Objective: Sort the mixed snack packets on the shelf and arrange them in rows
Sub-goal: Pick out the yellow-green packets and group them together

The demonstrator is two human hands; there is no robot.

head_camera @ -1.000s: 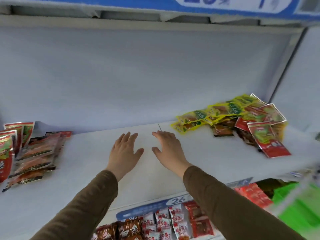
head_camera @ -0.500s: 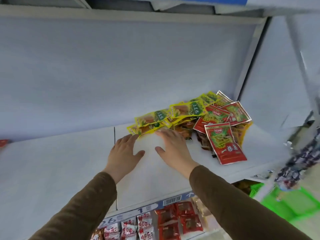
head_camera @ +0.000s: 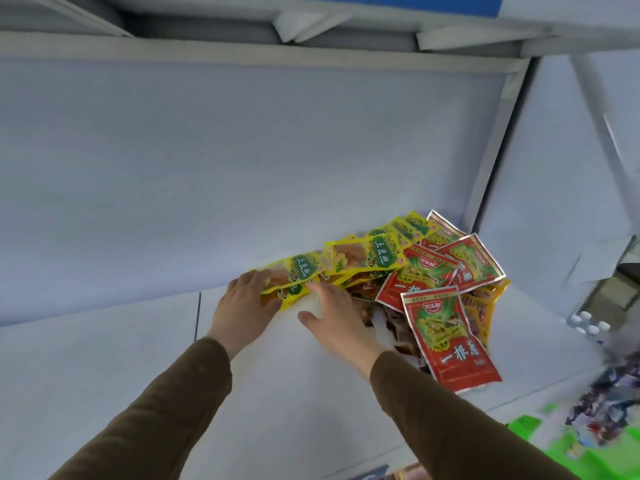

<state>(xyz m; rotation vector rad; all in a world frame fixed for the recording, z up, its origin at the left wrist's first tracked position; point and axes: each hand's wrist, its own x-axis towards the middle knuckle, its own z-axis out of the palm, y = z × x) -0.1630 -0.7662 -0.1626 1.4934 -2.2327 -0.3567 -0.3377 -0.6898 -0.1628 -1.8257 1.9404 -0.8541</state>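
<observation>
A mixed heap of snack packets lies at the right end of the white shelf [head_camera: 104, 375]. Yellow packets [head_camera: 360, 254] fan across its back and left; red packets [head_camera: 446, 337] lie in front and to the right, with dark brown packets [head_camera: 367, 306] underneath. My left hand [head_camera: 242, 306] is at the heap's left end, thumb and fingers closed on the leftmost yellow packet [head_camera: 291, 282]. My right hand [head_camera: 332, 317] lies flat beside it with fingers apart, fingertips hidden under the yellow packets' front edge.
The shelf's back wall [head_camera: 207, 168] rises right behind the heap, and a grey upright [head_camera: 498, 143] closes the right end. White-capped bottles [head_camera: 585, 323] and a green basket [head_camera: 554, 445] are blurred at the lower right. Another shelf overhangs above.
The view has swung right, so the heap sits closer. Both hands have reached forward into its left edge, and my left hand has taken hold of a yellow packet.
</observation>
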